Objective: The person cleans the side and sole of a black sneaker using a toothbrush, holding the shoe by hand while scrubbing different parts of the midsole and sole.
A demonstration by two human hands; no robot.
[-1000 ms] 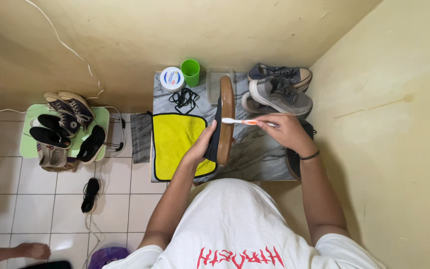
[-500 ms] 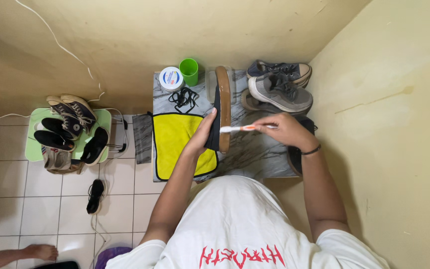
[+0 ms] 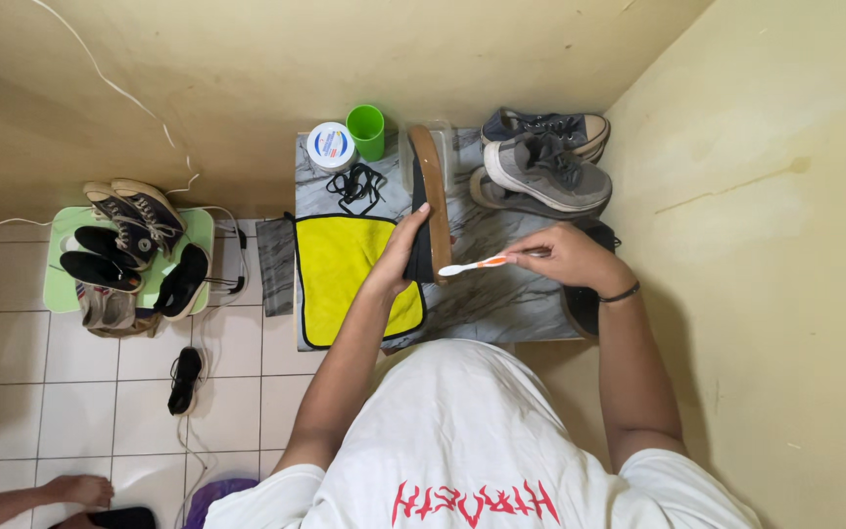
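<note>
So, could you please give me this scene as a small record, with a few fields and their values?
left hand: left hand holds a black shoe on its side, brown sole facing right
right hand: right hand holds an orange and white toothbrush, head near the sole's lower end
surface: marble-patterned table
on table: yellow cloth, black laces, white round tub, green cup, grey sneakers
floor, left: green stool piled with shoes

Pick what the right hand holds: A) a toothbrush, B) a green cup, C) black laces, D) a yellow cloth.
A: the right hand grips an orange-and-white toothbrush, its head beside the brown sole of the shoe that the left hand holds on edge.
</note>
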